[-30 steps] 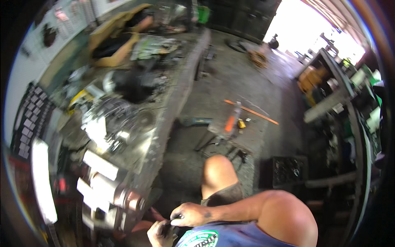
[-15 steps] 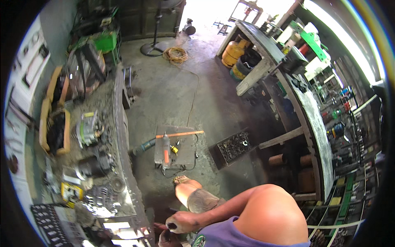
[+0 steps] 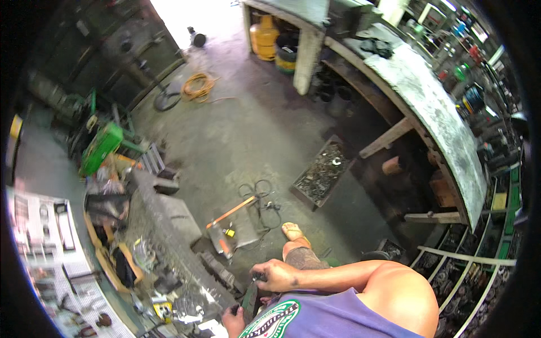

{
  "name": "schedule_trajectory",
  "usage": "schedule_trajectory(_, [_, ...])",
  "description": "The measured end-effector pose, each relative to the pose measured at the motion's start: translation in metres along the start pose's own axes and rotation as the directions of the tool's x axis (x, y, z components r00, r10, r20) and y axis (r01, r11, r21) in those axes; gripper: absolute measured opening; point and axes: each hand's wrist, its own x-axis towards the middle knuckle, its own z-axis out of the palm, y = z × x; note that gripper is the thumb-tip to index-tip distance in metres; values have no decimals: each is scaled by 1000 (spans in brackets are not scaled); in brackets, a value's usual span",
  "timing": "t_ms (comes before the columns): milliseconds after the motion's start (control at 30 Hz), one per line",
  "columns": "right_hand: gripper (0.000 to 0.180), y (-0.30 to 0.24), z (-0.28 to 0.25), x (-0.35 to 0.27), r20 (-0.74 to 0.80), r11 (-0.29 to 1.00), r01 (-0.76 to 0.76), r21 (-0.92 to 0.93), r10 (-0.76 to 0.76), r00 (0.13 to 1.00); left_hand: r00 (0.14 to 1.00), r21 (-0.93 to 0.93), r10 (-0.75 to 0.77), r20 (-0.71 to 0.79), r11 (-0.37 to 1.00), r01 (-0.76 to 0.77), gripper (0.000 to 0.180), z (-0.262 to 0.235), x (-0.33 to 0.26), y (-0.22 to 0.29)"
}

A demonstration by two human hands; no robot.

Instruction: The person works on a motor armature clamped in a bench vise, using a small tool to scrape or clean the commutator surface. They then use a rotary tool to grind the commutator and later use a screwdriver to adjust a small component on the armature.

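My right hand (image 3: 274, 276) is closed with its fingers curled round a small dark thing, too blurred to name. Lower down, close to the workbench edge, my left hand (image 3: 233, 321) is bent around something dark that I cannot make out. Between the two hands runs a dark, greenish long shape (image 3: 248, 297), partly covered by my body. On the workbench (image 3: 160, 225) at my left lie metal machine parts (image 3: 189, 304) and a yellow item (image 3: 163, 310). My bare foot (image 3: 293, 231) rests on the floor ahead of the right hand.
A low board (image 3: 245, 225) on the floor carries an orange strip (image 3: 231, 212) and a small yellow piece (image 3: 229, 232); dark cables lie beside it. A tray of small metal parts (image 3: 321, 176) sits right of it. Farther off are an orange cord coil (image 3: 198, 87) and a right-hand bench (image 3: 417, 90).
My view has turned, tilting the room and shifting the low board partly behind the workbench. My hands now appear higher and farther right, and the right hand stands farther from the left.
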Motion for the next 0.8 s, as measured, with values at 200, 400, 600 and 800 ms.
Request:
schedule_trajectory(200, [36,36,-176,-88,-447,970,-240,-46,195,873,880,189,73,469,965,-181,46,9,81,114])
schedule_trajectory(400, [38,40,-240,-157,-696,934,-332,130,325,640,758,102,469,453,818,-567,32,15,149,284])
schedule_trajectory(600, [29,9,-273,-133,-809,920,-246,305,387,443,769,237,433,471,777,-583,44,21,197,408])
schedule_trajectory(800, [29,-12,-345,-69,-836,976,-117,184,218,504,647,38,606,462,716,-697,38,26,249,471])
